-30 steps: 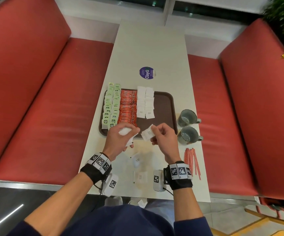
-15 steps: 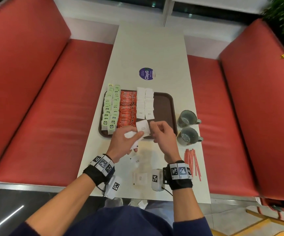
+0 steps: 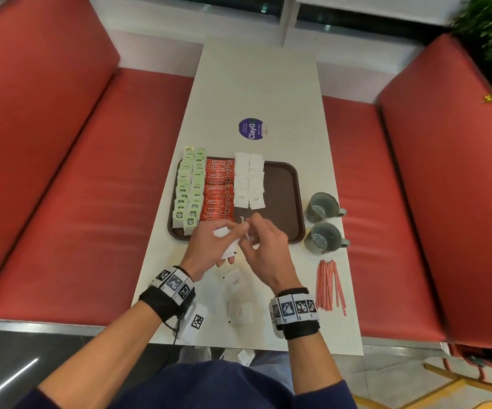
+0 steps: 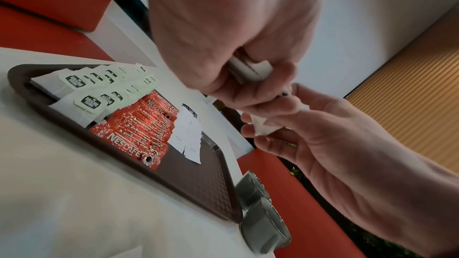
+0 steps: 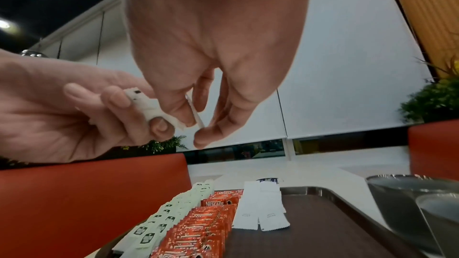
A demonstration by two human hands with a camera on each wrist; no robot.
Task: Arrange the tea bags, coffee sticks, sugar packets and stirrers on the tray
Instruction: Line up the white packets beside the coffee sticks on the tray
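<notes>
Having drawn both hands together since a moment ago, your right hand [image 3: 263, 242] pinches one sugar packet [image 5: 196, 114] off the stack [image 3: 229, 250] clasped in your left hand [image 3: 213, 246], low-centre over the tray [image 3: 283, 202], readying another placement.

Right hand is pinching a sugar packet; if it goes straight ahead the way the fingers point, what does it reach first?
Probably the near end of the white sugar packet rows on the tray; depth is unclear.

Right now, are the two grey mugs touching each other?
Cannot tell: the head view suggests a sliver between the far mug and near mug; the left wrist view shows them overlapping.
</notes>
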